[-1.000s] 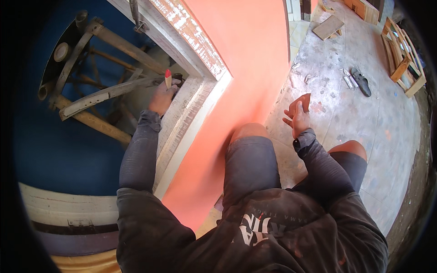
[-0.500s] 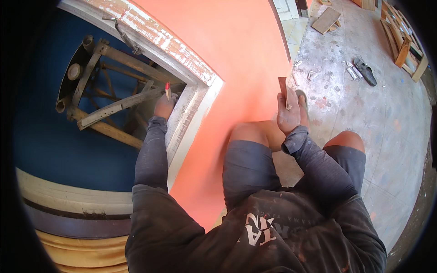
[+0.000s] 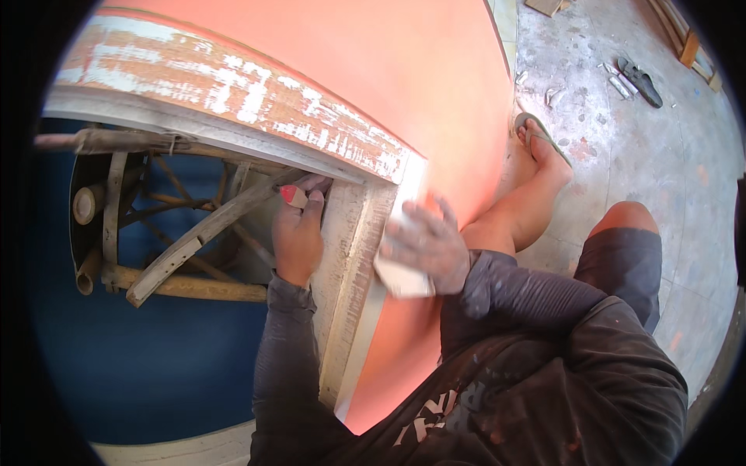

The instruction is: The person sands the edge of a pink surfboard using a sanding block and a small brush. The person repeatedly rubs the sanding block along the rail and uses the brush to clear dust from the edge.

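My left hand [image 3: 299, 245] is closed around a wooden handle with a red tip [image 3: 293, 196], beside the inner corner of the window frame [image 3: 353, 233]. The tool's working end cannot be made out. My right hand [image 3: 431, 245], smeared by motion, lies over a pale folded sheet that looks like sandpaper [image 3: 404, 279]. It holds this sheet at the outer edge of the frame, by the coral wall [image 3: 388, 326]. Bare wood and patchy white paint show on the upper frame board [image 3: 233, 85].
Wooden poles and boards [image 3: 194, 241] stand beyond the opening against a dark blue surface [image 3: 155, 365]. A metal window fitting [image 3: 132, 140] juts along the upper frame. On the stained floor [image 3: 590, 179] lie a dark shoe [image 3: 640, 81] and pale scraps [image 3: 618, 81].
My right hand has come left from above my knees to the frame's edge, bringing the sheet. My view has shifted closer to the frame. The left hand still holds the red-tipped handle.
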Available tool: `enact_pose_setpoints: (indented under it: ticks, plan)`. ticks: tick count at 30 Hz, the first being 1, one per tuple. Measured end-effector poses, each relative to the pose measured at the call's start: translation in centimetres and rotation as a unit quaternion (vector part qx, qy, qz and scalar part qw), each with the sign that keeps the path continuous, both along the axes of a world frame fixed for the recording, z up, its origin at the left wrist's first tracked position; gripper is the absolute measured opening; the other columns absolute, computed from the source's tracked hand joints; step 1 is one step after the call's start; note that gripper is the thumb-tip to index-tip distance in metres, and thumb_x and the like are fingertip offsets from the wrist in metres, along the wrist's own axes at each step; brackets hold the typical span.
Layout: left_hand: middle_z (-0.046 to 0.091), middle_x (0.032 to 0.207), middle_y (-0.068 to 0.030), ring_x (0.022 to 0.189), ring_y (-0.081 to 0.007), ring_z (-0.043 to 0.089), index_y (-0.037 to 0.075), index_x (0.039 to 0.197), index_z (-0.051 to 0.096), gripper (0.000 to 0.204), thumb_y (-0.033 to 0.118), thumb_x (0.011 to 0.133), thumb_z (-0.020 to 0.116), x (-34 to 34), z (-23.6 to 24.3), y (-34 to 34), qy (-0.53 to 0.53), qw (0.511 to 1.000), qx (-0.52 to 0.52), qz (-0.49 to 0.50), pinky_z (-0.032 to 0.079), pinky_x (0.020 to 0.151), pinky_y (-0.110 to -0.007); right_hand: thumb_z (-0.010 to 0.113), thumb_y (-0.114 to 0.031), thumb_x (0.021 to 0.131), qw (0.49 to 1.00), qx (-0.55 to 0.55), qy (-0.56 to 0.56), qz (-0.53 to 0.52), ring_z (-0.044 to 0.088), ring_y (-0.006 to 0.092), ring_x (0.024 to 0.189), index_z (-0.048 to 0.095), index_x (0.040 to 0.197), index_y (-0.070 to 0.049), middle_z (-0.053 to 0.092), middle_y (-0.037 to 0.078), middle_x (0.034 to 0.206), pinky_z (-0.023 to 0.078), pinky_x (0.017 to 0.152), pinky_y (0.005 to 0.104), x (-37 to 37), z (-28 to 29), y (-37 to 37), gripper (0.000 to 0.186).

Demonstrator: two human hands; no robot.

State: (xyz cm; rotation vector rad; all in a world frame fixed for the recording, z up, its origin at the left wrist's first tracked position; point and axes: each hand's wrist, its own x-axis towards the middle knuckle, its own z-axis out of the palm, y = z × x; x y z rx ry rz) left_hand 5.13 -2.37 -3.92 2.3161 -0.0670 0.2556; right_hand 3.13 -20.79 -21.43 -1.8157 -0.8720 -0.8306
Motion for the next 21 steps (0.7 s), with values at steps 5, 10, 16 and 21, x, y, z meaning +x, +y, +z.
enact_pose_setpoints:
  ticks: [5, 10, 16, 21]
  plan:
    - [0.065, 0.124, -0.0137, 0.114, -0.0194, 0.061, -0.007, 0.128, 0.058, 0.029, 0.005, 0.105, 0.046, 0.5, -0.5, 0.1, 0.063, 0.995, -0.071, -0.014, 0.046, 0.101, -0.033, 0.073, -0.041, 0.079, 0.999, 0.013, -0.017, -0.049, 0.038, 0.0299, 0.146, 0.060, 0.136, -0.040, 0.053, -0.007, 0.151, 0.014, 0.117, 0.0669, 4.9, -0.9, -1.7, 0.059]
    - [0.064, 0.126, -0.0146, 0.114, -0.0202, 0.060, -0.007, 0.130, 0.057, 0.030, 0.005, 0.105, 0.046, 0.3, -0.1, 0.2, 0.051, 0.993, -0.106, -0.013, 0.045, 0.101, -0.034, 0.070, -0.045, 0.080, 0.996, -0.066, -0.049, -0.036, 0.038, 0.0318, 0.146, 0.064, 0.133, -0.036, 0.054, -0.007, 0.149, 0.012, 0.118, 0.0652, 1.7, -1.1, 0.3, 0.054]
    - [0.066, 0.122, -0.0139, 0.112, -0.0201, 0.060, -0.008, 0.128, 0.058, 0.030, 0.008, 0.104, 0.049, 0.4, -0.4, 0.7, 0.022, 0.999, -0.028, 0.001, 0.045, 0.099, -0.034, 0.064, -0.042, 0.084, 0.993, 0.038, 0.059, -0.094, 0.037, 0.0318, 0.147, 0.064, 0.132, -0.037, 0.057, -0.007, 0.147, 0.015, 0.117, 0.0665, 5.9, -1.2, -0.6, 0.048]
    - [0.067, 0.120, -0.0139, 0.110, -0.0202, 0.061, -0.008, 0.126, 0.059, 0.030, 0.008, 0.103, 0.051, 0.6, -0.3, 0.2, 0.023, 0.999, -0.029, 0.018, 0.045, 0.097, -0.033, 0.059, -0.029, 0.091, 0.997, 0.053, -0.035, 0.044, 0.042, 0.0279, 0.144, 0.064, 0.132, -0.039, 0.057, -0.010, 0.147, 0.014, 0.119, 0.0633, 0.5, -2.2, 1.3, 0.043]
